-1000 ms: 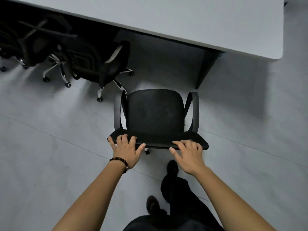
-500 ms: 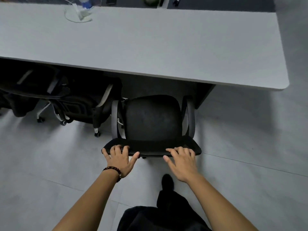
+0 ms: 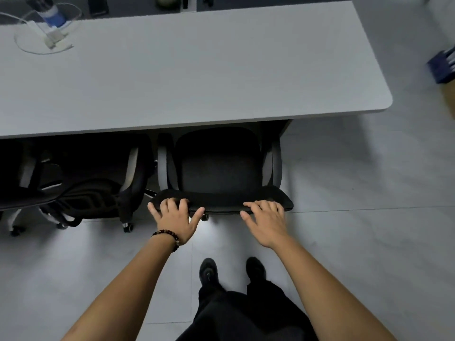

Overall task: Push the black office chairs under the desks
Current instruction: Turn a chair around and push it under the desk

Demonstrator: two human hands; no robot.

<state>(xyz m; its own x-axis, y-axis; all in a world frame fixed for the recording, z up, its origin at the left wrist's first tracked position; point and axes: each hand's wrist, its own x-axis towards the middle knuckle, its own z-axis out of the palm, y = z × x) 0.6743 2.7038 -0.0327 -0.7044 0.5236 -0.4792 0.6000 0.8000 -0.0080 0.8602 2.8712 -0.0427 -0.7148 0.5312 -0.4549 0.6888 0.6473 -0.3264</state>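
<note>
A black office chair with grey-edged armrests stands right in front of me, and the front of its seat sits under the edge of the grey desk. My left hand, with a bead bracelet at the wrist, rests on the left end of the backrest's top, fingers laid over the edge and thumb spread. My right hand presses on the right end of the same edge with fairly straight fingers.
A second black chair stands tucked under the desk to the left, close to this chair's left armrest, and a third beyond it. A white cable and charger lie on the desk's far left. A blue object sits on the floor at right.
The chair has rolled forward from open floor until the front of its seat is beneath the desk edge. I have stepped forward with it, both hands staying on the backrest.
</note>
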